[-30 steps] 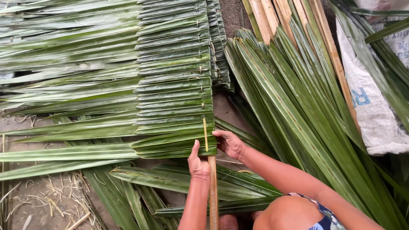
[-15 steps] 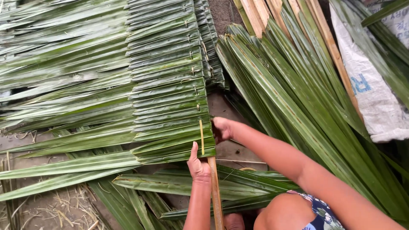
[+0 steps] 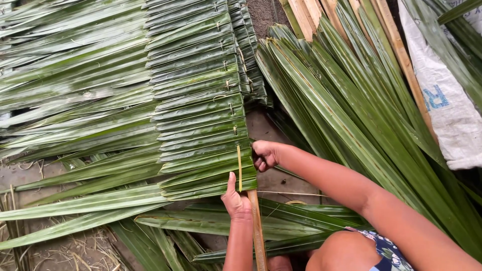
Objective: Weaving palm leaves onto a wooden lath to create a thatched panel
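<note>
A panel of folded green palm leaves (image 3: 198, 100) lies stitched side by side over a wooden rod (image 3: 257, 228). My left hand (image 3: 236, 200) presses on the nearest folded leaf beside the rod, thumb up. My right hand (image 3: 264, 154) grips the folded edge of the leaves at the panel's right side. A thin pale strip (image 3: 239, 168) stands across the nearest leaves between my two hands.
A heap of loose long palm leaves (image 3: 351, 120) lies to the right, with pale wooden slats (image 3: 396, 45) and a white woven sack (image 3: 447, 105) beyond it. More loose leaves (image 3: 75, 211) and dry stalks (image 3: 30, 251) lie on the ground at the left and front.
My right hand has slid slightly up along the panel's right edge and closed on the leaf fold. My left hand stays pressed by the rod.
</note>
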